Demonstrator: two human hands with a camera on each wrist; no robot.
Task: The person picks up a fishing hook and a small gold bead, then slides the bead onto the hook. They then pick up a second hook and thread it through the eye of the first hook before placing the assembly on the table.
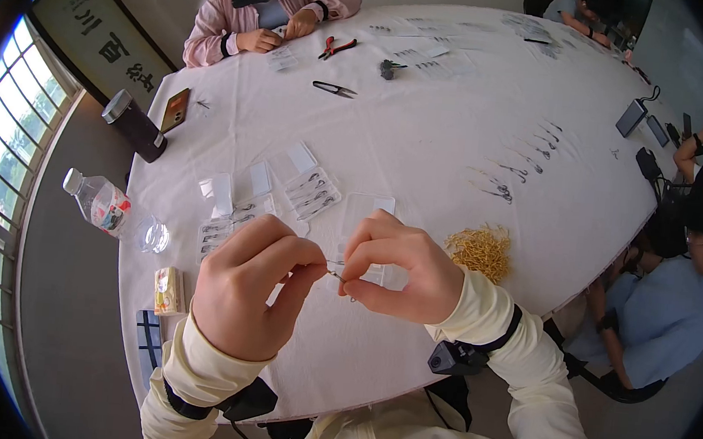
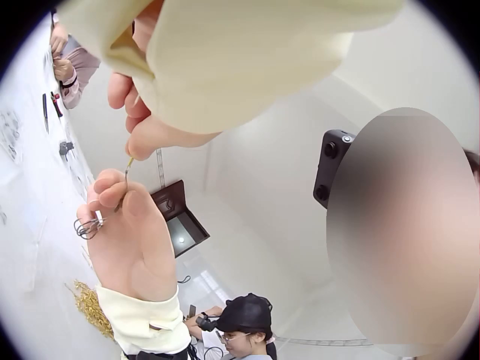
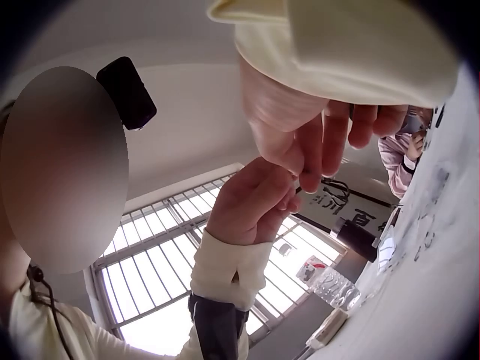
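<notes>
Between the two hands runs a thin metal piece, pinched at one end by the left hand and at the other by the right hand. The left wrist view shows its yellow end at the left fingertips and a darker stretch reaching the right hand. Dark wire loops stick out beside the right fingers; the right wrist view shows them too. Behind the hands are clear plastic boxes with dark hook-shaped pieces. A pile of gold-coloured pieces lies near the right forearm.
Several dark pieces with thin ends lie in a row on the white cloth. Black snips and red-handled pliers lie farther back. A bottle, dark flask and tissue pack are at left. Other people sit around the table.
</notes>
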